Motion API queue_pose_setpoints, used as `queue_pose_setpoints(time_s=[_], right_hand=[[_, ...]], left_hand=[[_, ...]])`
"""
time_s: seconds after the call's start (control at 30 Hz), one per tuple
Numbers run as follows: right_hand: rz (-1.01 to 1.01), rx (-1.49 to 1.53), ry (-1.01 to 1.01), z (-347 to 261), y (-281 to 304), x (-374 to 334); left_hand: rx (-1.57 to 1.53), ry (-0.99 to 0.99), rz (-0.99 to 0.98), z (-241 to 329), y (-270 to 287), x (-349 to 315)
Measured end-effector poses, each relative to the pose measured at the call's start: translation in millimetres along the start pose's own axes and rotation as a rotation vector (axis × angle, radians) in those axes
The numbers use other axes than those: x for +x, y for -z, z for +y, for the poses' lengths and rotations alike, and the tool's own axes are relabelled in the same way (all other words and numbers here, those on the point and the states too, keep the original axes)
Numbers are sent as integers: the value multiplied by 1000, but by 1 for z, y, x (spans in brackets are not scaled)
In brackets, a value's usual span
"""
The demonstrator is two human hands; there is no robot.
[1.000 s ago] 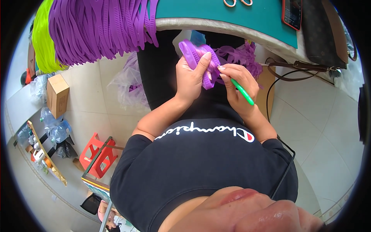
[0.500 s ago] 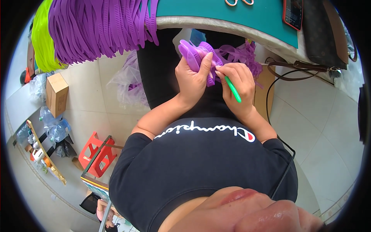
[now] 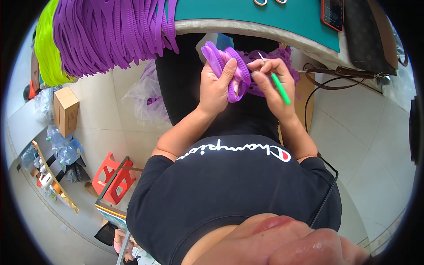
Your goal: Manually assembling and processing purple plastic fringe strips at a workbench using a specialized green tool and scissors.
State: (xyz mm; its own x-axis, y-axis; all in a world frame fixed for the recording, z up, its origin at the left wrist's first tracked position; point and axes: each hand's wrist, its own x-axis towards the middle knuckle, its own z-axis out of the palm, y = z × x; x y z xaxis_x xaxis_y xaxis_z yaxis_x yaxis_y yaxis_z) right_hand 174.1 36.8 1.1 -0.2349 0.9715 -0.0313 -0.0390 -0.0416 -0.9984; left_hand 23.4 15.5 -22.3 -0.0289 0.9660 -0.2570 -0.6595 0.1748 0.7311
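Observation:
My left hand [image 3: 216,86] is closed round a purple ridged rubber strap [image 3: 239,66], bent into a loop, with paler thin purple material inside it. The thumb presses on the strap from above. My right hand [image 3: 276,84] grips a slim tool with a bright green handle [image 3: 281,89] and a thin metal tip, which points up past the fingers, clear of the strap. The right fingertips are close beside the strap's right edge; whether they touch it I cannot tell. Behind the hands, a heap of purple scraps [image 3: 286,66] is partly hidden.
Many purple straps [image 3: 110,35] and lime-green ones [image 3: 48,48] hang over the edge of the green-topped table [image 3: 247,11]. Scissors [image 3: 260,2], a phone [image 3: 333,15] and a brown bag [image 3: 371,35] lie there. A red stool [image 3: 114,179] and cardboard box [image 3: 66,110] stand left.
My right hand has drawn back a little to the right, and the tool's tip now shows, away from the strap. In my left hand the strap has turned, its loop more visible.

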Motion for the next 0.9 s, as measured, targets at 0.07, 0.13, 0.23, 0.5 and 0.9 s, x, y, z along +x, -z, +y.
queue_pose_setpoints(time_s=[0.07,0.13,0.23,0.5,0.9], right_hand=[[-30,18,-12,5,0,-1],[-61,36,-25,6,1,-1],[-66,268,-105,0,5,3],[-123,491,-38,-23,38,-5],[-42,711,76,-52,68,-8]], left_hand=[[-15,27,-22,1,1,-1],[-31,54,-43,1,1,-2],[130,52,-103,0,2,-5],[731,-262,57,-14,3,2],[431,-57,225,-52,52,34]])
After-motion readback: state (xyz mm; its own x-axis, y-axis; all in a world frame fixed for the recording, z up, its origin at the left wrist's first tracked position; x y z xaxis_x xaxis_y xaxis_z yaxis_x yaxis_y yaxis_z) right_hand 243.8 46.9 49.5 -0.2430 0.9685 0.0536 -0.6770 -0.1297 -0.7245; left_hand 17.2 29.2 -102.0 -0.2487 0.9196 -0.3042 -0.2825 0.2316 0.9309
